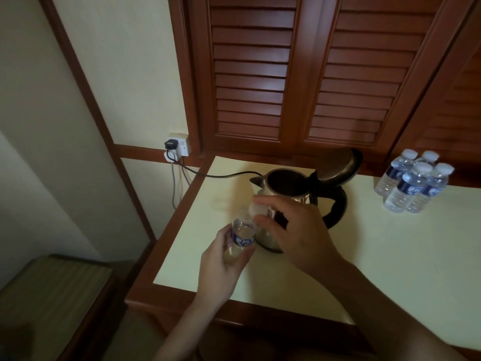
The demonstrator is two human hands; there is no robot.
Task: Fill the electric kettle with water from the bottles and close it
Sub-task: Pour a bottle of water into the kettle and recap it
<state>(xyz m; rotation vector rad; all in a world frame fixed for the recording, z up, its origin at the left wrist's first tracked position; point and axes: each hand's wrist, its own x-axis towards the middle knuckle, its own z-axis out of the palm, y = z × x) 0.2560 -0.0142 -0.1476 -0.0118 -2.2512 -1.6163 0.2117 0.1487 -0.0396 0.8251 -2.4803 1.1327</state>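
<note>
Left hand (221, 259) grips a bottle (243, 231) near the open-lidded kettle (286, 190); right hand (296, 230) pinches a white cap (258, 210) beside its neck. Four bottles (413, 185) stand far right.

Nothing legible: the blue label on the held bottle (243, 239) shows a white mark (too blurred to read); the four standing bottles (412, 185) likewise

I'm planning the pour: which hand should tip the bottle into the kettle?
Left, probably: the left hand grips the bottle beside the open electric kettle, while the right hand is occupied pinching the white cap at its neck.
</note>
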